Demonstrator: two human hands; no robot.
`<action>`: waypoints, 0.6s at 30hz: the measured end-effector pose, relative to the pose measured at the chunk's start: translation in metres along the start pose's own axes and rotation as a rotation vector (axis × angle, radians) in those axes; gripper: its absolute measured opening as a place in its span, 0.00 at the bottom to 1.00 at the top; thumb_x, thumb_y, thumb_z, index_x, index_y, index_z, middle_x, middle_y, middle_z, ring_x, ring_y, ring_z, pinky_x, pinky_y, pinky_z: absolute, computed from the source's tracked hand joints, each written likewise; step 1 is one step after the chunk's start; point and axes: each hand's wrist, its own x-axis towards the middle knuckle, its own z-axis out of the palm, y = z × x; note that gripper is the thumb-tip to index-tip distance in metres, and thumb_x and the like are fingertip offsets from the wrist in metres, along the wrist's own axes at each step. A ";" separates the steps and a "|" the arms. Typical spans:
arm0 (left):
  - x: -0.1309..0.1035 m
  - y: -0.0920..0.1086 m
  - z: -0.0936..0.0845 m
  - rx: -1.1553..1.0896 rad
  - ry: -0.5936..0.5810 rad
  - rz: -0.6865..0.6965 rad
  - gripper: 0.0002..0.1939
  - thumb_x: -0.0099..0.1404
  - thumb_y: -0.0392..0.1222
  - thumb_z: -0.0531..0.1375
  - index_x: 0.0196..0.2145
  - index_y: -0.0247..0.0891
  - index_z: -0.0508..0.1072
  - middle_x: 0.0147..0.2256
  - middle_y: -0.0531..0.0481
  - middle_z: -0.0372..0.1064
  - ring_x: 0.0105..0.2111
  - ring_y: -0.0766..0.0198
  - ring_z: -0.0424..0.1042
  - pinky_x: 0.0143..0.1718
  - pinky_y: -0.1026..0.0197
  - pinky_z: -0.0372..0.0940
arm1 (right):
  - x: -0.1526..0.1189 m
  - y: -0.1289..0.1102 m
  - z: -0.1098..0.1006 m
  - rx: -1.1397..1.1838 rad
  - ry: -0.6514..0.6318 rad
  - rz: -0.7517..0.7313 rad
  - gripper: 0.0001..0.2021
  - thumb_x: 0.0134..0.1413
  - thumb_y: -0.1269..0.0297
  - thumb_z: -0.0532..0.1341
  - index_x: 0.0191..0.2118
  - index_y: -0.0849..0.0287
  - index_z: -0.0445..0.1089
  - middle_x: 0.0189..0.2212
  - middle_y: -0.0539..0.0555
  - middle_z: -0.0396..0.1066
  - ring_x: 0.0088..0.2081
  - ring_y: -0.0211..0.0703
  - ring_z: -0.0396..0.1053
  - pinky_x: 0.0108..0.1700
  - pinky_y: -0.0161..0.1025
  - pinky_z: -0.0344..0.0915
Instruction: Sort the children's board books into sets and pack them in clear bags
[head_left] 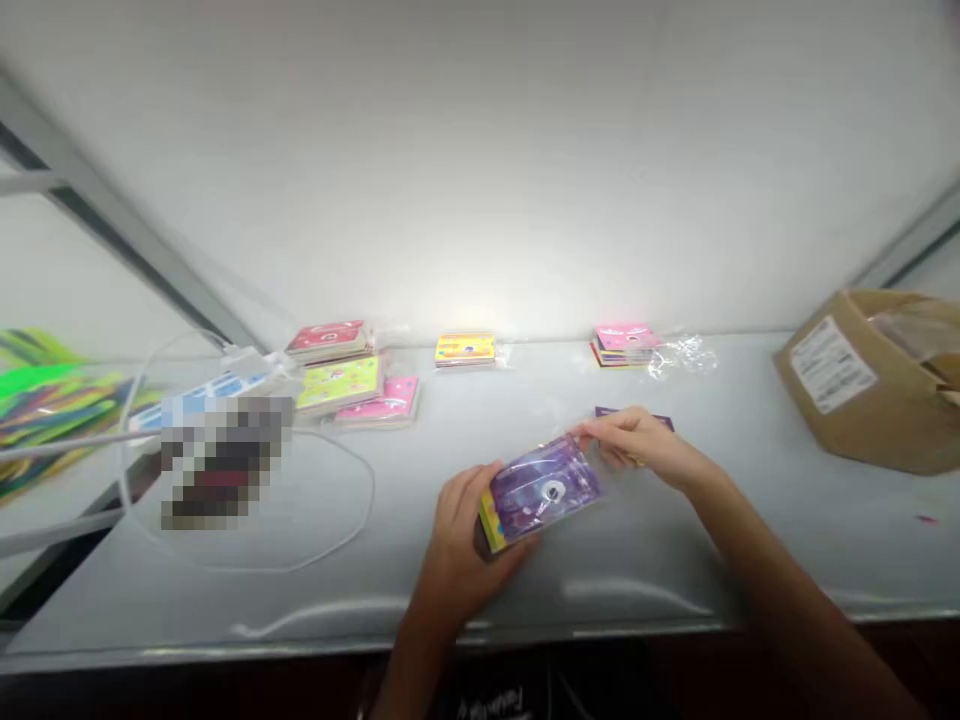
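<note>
A purple packet [544, 490] in clear plastic, with a yellow item at its left end, is tilted above the table near the middle. Wrapped round its left end is my left hand [457, 545], thumb below and fingers above. My right hand [637, 445] pinches the plastic at the packet's upper right corner. Behind my right hand lies a dark purple card [664, 422], mostly covered by the fingers.
Along the wall lie a red pack [328, 338], a yellow-green pack [341, 382], a pink pack [386, 400], an orange-yellow pack [465, 348] and a pink-topped stack [626, 338]. A cardboard box [862, 400] stands right; a white cable [367, 510] loops left.
</note>
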 end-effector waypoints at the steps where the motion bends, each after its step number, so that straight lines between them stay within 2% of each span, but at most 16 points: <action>1: 0.000 0.001 0.000 0.001 -0.008 -0.003 0.34 0.56 0.47 0.63 0.57 0.44 0.54 0.52 0.42 0.60 0.53 0.52 0.60 0.54 0.47 0.59 | -0.001 0.000 0.000 -0.041 -0.046 -0.007 0.18 0.48 0.49 0.60 0.26 0.60 0.75 0.14 0.47 0.61 0.17 0.29 0.51 0.19 0.31 0.48; 4: 0.003 0.002 0.000 0.010 -0.044 -0.015 0.34 0.56 0.48 0.63 0.57 0.43 0.53 0.52 0.41 0.60 0.53 0.52 0.60 0.54 0.46 0.59 | -0.001 0.002 -0.002 -0.123 -0.166 -0.018 0.20 0.50 0.48 0.59 0.23 0.60 0.75 0.13 0.47 0.59 0.18 0.31 0.52 0.20 0.32 0.49; 6: 0.004 0.003 0.001 0.016 -0.071 -0.017 0.35 0.56 0.48 0.63 0.57 0.43 0.53 0.52 0.41 0.60 0.53 0.52 0.60 0.54 0.46 0.59 | -0.001 0.005 -0.004 -0.134 -0.196 -0.024 0.22 0.49 0.46 0.58 0.21 0.61 0.74 0.15 0.48 0.61 0.19 0.32 0.54 0.20 0.32 0.50; 10: 0.007 0.001 0.004 0.045 -0.095 -0.007 0.36 0.56 0.48 0.63 0.58 0.42 0.52 0.53 0.40 0.60 0.53 0.51 0.61 0.53 0.44 0.59 | 0.000 0.010 -0.007 -0.076 -0.168 -0.019 0.20 0.49 0.47 0.59 0.29 0.60 0.76 0.19 0.50 0.66 0.21 0.33 0.57 0.21 0.32 0.51; 13: 0.008 0.000 0.006 0.068 -0.084 -0.024 0.34 0.57 0.48 0.62 0.57 0.42 0.52 0.53 0.40 0.61 0.53 0.50 0.61 0.52 0.43 0.61 | 0.000 0.012 -0.014 0.027 -0.045 -0.047 0.20 0.49 0.48 0.59 0.36 0.60 0.76 0.23 0.52 0.69 0.21 0.33 0.57 0.21 0.32 0.53; 18: 0.009 -0.001 0.006 0.086 -0.031 -0.042 0.34 0.57 0.49 0.61 0.58 0.42 0.53 0.52 0.41 0.62 0.52 0.50 0.63 0.51 0.42 0.62 | 0.004 0.022 -0.037 0.148 0.355 -0.108 0.20 0.47 0.49 0.60 0.39 0.59 0.74 0.30 0.53 0.70 0.22 0.33 0.59 0.21 0.33 0.54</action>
